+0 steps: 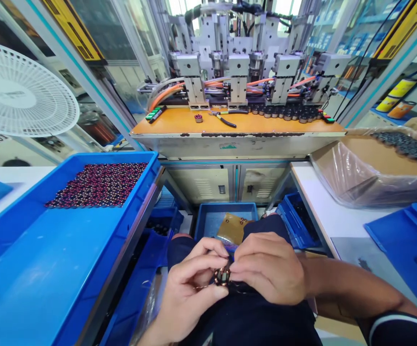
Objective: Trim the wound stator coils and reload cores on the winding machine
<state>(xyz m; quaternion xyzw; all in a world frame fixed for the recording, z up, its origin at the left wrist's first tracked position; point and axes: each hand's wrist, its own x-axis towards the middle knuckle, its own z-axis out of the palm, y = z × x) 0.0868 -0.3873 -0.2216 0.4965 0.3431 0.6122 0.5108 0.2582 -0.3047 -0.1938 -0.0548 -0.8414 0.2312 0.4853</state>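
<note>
**Handling Risks: Small Wound Coil Held Over the Lap**

**Near zone.** The left hand [190, 283] and the right hand [266, 269] meet above the person's lap. Fingers of both hands are pressed together around one small copper-wound coil [222, 277], which sits pinched between the fingertips, clear of any table. The coil is small and partly hidden by the fingers; its winding detail cannot be read.

*Risk:* an uneven pinch is likely to let the coil slip. With no surface beneath it, it would fall onto the dark clothing or into the gap towards the floor bins [226, 218].
*Risk:* excessive finger pressure may deform or scrape the fine wire.

**Middle zone.** A blue tray [31, 269] on the left table carries a dense patch of dark red coils [100, 185] at its far end. On the right, a plastic-lined carton [370, 168] holds dark parts.

*Risk:* a careless reach by either forearm could brush the tray edge and scatter the packed coils, or mix the two kinds of part.

**Far zone.** An orange-topped machine bed [237, 122] carries a loose coil [198, 118], pliers [225, 117] and a row of dark parts under the tooling heads [237, 67].

*Risk:* loose items on the bed could roll off or foul the tooling.
</note>
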